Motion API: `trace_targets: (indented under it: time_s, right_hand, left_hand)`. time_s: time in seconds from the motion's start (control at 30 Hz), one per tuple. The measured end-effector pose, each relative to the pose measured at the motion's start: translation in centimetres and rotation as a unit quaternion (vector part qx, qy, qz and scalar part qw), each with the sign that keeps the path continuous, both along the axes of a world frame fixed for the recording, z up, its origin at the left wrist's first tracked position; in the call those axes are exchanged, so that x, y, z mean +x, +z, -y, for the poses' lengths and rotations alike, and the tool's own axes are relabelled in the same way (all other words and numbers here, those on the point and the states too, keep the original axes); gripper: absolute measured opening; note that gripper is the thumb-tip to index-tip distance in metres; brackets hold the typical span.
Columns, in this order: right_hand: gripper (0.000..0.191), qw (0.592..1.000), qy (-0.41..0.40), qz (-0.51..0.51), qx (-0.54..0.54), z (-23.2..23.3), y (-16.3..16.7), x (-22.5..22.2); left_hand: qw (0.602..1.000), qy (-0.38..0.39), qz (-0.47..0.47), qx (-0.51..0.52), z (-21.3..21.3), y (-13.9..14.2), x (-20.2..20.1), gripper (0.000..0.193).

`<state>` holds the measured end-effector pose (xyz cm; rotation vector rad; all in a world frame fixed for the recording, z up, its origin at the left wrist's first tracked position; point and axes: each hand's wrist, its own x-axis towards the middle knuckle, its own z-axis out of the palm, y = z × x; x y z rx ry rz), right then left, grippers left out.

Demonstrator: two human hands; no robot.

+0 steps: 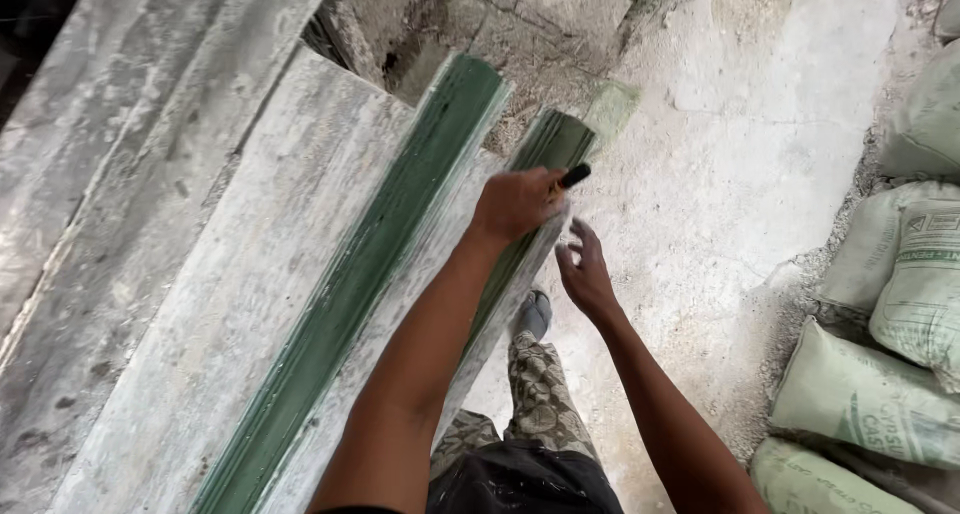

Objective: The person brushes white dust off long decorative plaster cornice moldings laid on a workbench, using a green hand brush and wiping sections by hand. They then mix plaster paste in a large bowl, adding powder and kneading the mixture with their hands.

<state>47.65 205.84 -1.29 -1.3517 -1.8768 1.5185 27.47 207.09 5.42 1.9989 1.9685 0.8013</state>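
Left hand (515,202) clenched around black-handled tool (574,176) over green moulding trough (520,189) at twelve o'clock; right hand (583,269) released beside its edge. Probably light, stiff handle; long mould likely heavy, rigid, plaster-slick.

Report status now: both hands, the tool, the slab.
Left hand gripping black-handled tool over green-edged slab. Right hand open, fingers at slab's edge. Sacks stacked to the right, clear of hands.
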Motion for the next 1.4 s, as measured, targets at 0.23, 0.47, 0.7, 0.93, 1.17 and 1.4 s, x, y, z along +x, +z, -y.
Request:
trace_targets:
  time_s: [0.23, 0.47, 0.7, 0.93, 1.17, 1.4]
  right_hand:
    - [0.057, 1.000, 0.011, -0.013, -0.015, -5.2, -3.1, -2.9]
    - [0.062, 0.934, -0.035, -0.214, -0.285, -8.6, -2.0, -2.6]
    - [0.050, 0.903, -0.071, -0.203, -0.371, -12.0, -0.6, -4.0]
    - [0.035, 0.873, -0.102, -0.167, -0.446, -12.9, -1.6, -5.0]
    - [0.045, 0.894, -0.123, -0.141, -0.407, -12.9, -1.9, -4.8]
    - [0.040, 0.968, -0.176, -0.167, 0.072, -3.9, 0.7, -5.4]
  left_hand:
    - [0.998, -0.002, -0.008, -0.056, -11.1, 1.5, 0.0, 0.032]
    - [0.972, 0.136, 0.188, -0.037, -16.4, 3.6, -0.7, 0.034]
    - [0.939, 0.310, 0.141, -0.038, -10.6, 2.4, -0.4, 0.025]
    - [0.913, 0.368, 0.173, 0.040, 5.7, 2.1, 1.6, 0.034]
    - [0.901, 0.414, 0.125, 0.046, 21.2, 2.4, 2.1, 0.035]
    - [0.858, 0.506, 0.086, -0.014, 41.2, 1.8, 3.3, 0.045]
